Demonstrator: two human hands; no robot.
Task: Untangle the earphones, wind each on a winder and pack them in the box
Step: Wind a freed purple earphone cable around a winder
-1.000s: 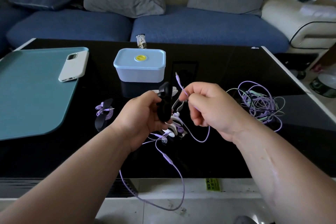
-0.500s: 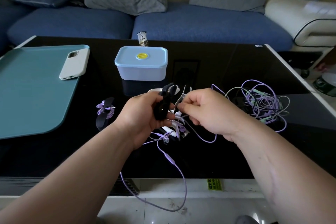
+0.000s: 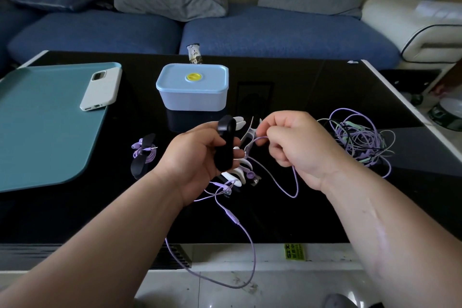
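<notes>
Purple cord (image 3: pixel 232 217) droops over the table edge: light, limp, likely to snag. Left hand (image 3: pixel 197 157) clamps the black winder (image 3: pixel 225 145); right hand (image 3: pixel 295 147) pinches the cord just beside it, the best spot to feed from. Tangled heap (image 3: pixel 360 140) waits to the right, with the lidded box (image 3: pixel 192 87) behind on the glossy black table (image 3: pixel 312 87). Blue sofa (image 3: pixel 287 32) beyond.

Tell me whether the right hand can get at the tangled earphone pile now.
Probably yes: the tangled pile lies just beside the right hand on the table, nothing between them. But that hand pinches a purple cable, so it must let go first.
</notes>
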